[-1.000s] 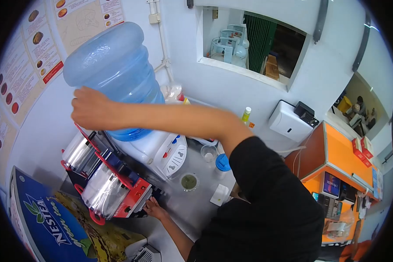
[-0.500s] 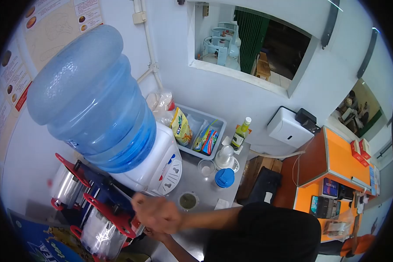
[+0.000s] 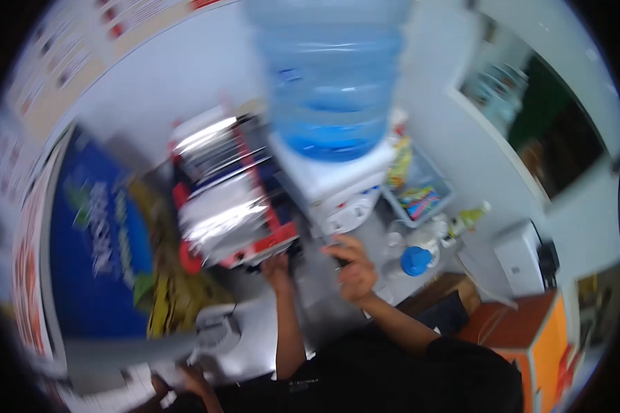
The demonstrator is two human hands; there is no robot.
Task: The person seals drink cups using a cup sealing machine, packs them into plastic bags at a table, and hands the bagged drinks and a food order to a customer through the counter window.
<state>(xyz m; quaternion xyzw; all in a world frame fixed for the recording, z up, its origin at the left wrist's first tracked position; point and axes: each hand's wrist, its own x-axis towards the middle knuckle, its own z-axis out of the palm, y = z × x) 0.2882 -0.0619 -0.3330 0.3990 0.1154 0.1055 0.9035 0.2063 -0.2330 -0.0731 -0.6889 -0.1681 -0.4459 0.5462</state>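
My left hand [image 3: 277, 270] reaches to the front lower edge of a machine [image 3: 224, 210] with shiny film rolls and red side brackets. Its fingertips are hidden under that edge. To the right, over the metal counter, my right hand [image 3: 355, 270] is raised with its fingers curled. A small dark spot shows between those fingers, too blurred to name. Behind it stands a white water dispenser [image 3: 344, 199] bearing a big blue water bottle [image 3: 334, 89]. A cup with a blue lid [image 3: 415, 261] is right of my right hand.
A grey-blue bin [image 3: 434, 206] with colourful packets stands by the wall, near a green bottle [image 3: 470, 217]. At left are a blue printed panel [image 3: 103, 241] and a yellow-brown cloth or bag [image 3: 179, 292]. Another person's hand [image 3: 196, 380] shows at the lower left.
My view has swung left, so the film machine is now nearer the middle. My hands were close together and are now apart, the left at the machine's edge, the right over the counter.
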